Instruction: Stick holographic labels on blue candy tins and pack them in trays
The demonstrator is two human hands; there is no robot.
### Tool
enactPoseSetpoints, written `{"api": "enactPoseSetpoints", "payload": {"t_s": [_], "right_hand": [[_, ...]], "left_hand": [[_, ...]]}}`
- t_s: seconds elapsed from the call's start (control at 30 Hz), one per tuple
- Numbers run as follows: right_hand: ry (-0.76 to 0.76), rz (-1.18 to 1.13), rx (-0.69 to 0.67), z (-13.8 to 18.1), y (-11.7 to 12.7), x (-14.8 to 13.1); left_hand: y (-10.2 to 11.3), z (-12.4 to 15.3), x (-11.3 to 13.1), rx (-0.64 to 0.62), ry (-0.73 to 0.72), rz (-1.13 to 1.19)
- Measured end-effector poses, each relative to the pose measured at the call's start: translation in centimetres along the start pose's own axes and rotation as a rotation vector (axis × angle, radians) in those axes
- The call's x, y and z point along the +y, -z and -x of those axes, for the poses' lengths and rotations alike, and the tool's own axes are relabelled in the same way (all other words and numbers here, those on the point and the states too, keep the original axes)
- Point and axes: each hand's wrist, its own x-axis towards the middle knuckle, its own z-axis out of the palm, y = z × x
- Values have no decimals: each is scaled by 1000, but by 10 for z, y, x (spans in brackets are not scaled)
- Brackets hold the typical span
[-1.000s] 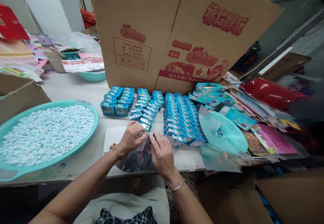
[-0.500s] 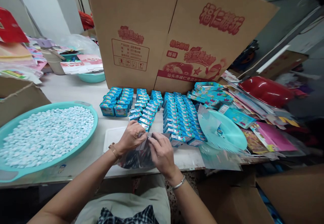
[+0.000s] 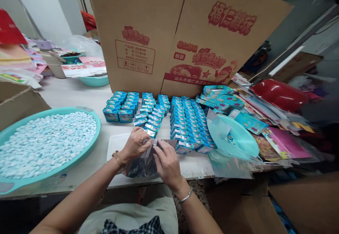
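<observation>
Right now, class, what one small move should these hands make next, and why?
Perhaps hold the left hand steady and ease the right hand sideways, to see if the clear plastic opens: both hands sit close together at its upper edge, where no opening is discernible.

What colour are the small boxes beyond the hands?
The small boxes are bright blue; head view.

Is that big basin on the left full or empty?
Looks full: pale blue candies spread close to the turquoise basin's rim wherever it shows.

Left hand (image 3: 135,144), right hand (image 3: 167,161) partly hide clear plastic (image 3: 143,167); left edge cuts basin (image 3: 29,182).
</observation>
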Motion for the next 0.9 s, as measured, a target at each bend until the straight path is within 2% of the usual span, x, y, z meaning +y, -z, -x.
{"api": "enactPoseSetpoints", "payload": {"t_s": [0.27,0.4,0.5,0.57,0.63,0.73,0.8,0.87,0.9], "right_hand": [[-27,11,-12,-2,4,0],[0,104,-76,-3,12,-3],[47,112,-124,-5,23,-8],[24,-23,-134,-10,34,-10],[-121,-279,-136,-20,45,-7],[-502,-737,-148,-42,60,11],[-677,-966,-139,-58,65,30],[-742,-1099,-104,-72,67,51],[-757,-1133,-84,-77,68,61]], "left_hand": [[0,-2,-2,3,17,-4],[3,-5,-6,-3,40,-15],[7,-14,-16,-9,69,-28],[11,-27,-31,-35,103,-30],[16,-46,-54,-80,154,-50],[28,-79,-94,-162,259,-202],[35,-99,-115,-175,328,-328],[37,-115,-120,-106,368,-382],[35,-121,-115,-37,373,-344]]}}
